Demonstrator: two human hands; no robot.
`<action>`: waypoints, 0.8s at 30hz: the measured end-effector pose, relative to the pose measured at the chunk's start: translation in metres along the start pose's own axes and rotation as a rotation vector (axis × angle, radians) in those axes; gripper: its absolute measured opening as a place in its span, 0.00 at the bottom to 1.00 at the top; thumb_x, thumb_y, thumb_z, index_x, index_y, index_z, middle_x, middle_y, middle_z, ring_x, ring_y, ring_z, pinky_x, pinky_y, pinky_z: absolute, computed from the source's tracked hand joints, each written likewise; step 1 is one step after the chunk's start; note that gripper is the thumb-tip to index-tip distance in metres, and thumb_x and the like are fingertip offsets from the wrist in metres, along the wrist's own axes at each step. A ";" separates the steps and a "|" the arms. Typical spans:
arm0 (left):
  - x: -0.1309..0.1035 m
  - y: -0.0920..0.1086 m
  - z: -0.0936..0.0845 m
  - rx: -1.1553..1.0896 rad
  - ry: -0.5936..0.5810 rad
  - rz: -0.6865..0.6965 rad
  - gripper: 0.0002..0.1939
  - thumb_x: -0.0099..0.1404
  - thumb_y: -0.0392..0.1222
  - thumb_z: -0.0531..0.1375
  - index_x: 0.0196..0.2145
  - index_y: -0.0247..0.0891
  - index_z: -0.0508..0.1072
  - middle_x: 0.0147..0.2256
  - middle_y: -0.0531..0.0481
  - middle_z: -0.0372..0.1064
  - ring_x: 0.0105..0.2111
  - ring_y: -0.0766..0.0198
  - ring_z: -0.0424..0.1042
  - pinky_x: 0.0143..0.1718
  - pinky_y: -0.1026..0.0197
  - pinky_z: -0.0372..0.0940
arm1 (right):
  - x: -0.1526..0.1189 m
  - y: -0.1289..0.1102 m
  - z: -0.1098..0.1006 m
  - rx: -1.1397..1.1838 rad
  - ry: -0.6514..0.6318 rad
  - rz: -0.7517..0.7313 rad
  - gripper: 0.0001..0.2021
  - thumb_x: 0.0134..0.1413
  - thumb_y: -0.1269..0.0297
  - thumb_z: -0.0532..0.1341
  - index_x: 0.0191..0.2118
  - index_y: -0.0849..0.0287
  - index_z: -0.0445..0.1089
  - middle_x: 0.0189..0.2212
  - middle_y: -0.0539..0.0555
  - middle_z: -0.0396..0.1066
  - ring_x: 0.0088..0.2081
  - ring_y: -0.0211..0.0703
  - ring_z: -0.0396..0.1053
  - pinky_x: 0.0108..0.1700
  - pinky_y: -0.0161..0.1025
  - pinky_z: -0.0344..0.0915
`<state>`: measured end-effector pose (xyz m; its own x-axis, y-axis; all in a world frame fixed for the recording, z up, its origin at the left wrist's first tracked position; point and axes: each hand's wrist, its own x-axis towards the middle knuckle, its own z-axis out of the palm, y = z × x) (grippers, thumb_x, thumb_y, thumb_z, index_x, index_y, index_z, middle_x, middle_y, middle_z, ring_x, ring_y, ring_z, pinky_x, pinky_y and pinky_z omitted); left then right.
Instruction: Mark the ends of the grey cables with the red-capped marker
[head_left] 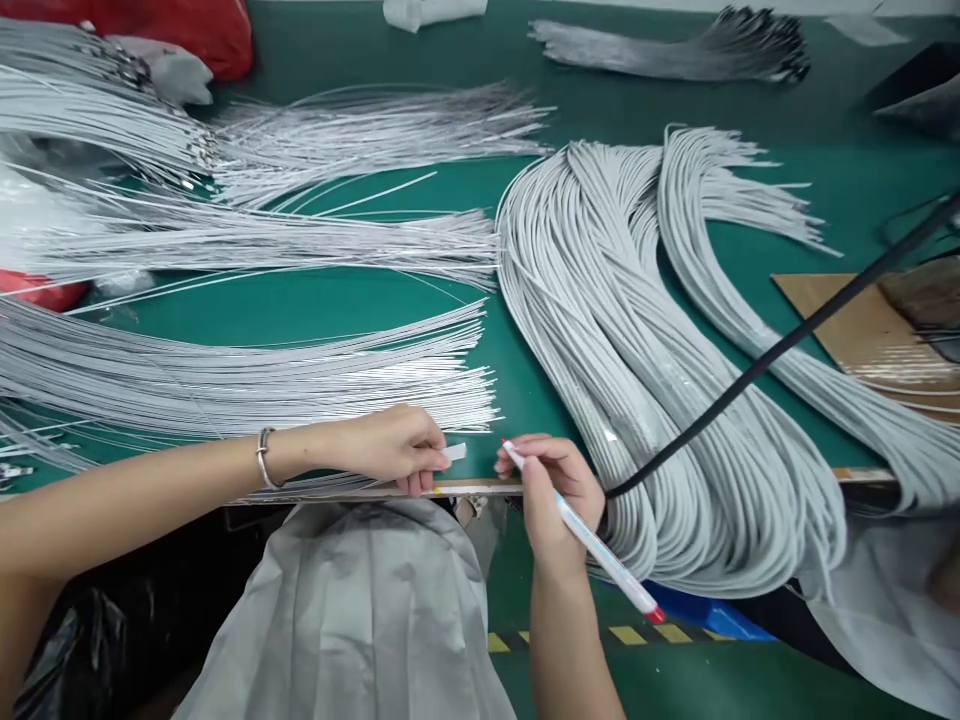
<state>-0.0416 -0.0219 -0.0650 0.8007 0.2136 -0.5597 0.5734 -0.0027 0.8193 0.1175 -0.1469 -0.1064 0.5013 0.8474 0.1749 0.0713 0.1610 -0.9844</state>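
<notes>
Between the thumb and fingers of my left hand is a small white strip, its free end pointing right. This hand rests at the table's front edge, just below a fan of thin grey wires. My right hand grips a slim white pen with a red tip and a red end. The pen's tip points up and left, apart from the strip. Close by on the right, a thick bundle of light grey cables hangs over the edge. A black cord runs down to beside my right hand; its end is hidden.
More wire bundles lie across the green table. At the back are a red bag and a dark-ended cable bundle. Cardboard lies at right, where part of another person's pale clothing shows.
</notes>
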 end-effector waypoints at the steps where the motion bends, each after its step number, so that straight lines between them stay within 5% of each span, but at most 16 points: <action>1: 0.001 0.000 -0.001 -0.019 -0.009 -0.012 0.14 0.67 0.42 0.56 0.26 0.32 0.69 0.25 0.45 0.75 0.23 0.66 0.74 0.23 0.69 0.66 | -0.003 0.000 0.003 -0.028 0.022 0.042 0.05 0.57 0.62 0.60 0.33 0.58 0.69 0.26 0.51 0.72 0.25 0.38 0.71 0.27 0.36 0.70; 5: 0.003 0.005 -0.003 -0.059 -0.030 -0.041 0.13 0.66 0.40 0.56 0.25 0.32 0.69 0.24 0.47 0.74 0.21 0.67 0.73 0.22 0.70 0.66 | -0.008 0.002 0.009 -0.165 0.117 -0.060 0.09 0.55 0.65 0.62 0.25 0.57 0.67 0.18 0.47 0.70 0.18 0.37 0.67 0.20 0.33 0.65; 11: 0.003 0.008 -0.003 -0.036 -0.031 -0.065 0.13 0.67 0.38 0.54 0.25 0.33 0.69 0.24 0.47 0.74 0.22 0.66 0.74 0.22 0.69 0.66 | -0.001 0.001 0.010 -0.405 0.061 -0.258 0.13 0.56 0.70 0.60 0.21 0.56 0.67 0.14 0.46 0.63 0.16 0.35 0.59 0.19 0.36 0.54; 24: 0.003 0.004 -0.003 0.024 -0.032 0.004 0.13 0.68 0.40 0.54 0.28 0.33 0.71 0.25 0.49 0.75 0.24 0.68 0.75 0.24 0.71 0.65 | 0.000 0.004 0.008 -0.418 0.048 -0.359 0.10 0.51 0.76 0.61 0.22 0.57 0.69 0.14 0.44 0.62 0.16 0.34 0.60 0.18 0.34 0.55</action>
<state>-0.0373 -0.0180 -0.0636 0.8080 0.1827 -0.5601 0.5737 -0.0274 0.8186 0.1105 -0.1420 -0.1104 0.4203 0.7511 0.5091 0.5761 0.2126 -0.7892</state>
